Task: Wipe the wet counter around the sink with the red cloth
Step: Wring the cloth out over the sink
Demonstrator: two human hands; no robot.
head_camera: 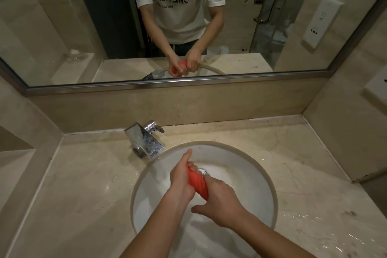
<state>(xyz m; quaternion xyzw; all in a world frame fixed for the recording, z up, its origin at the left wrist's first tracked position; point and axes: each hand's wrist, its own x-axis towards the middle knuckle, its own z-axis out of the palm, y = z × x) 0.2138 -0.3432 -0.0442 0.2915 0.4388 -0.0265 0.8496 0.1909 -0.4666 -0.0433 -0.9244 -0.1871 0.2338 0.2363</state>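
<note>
You have the red cloth (198,182) twisted into a tight roll, held over the white sink (259,176) just near of the drain (202,172). Your left hand (181,180) grips its far end, fingers curled round it, thumb pointing toward the faucet (144,140). Your right hand (219,205) grips the near end, thumb stretched left. Both hands are clamped on the cloth, close together. The counter (88,184) shows water: drops glisten left of the sink rim, and a wider wet patch shines at the near right. The mirror (83,27) on the far wall reflects your hands and the cloth.
</note>
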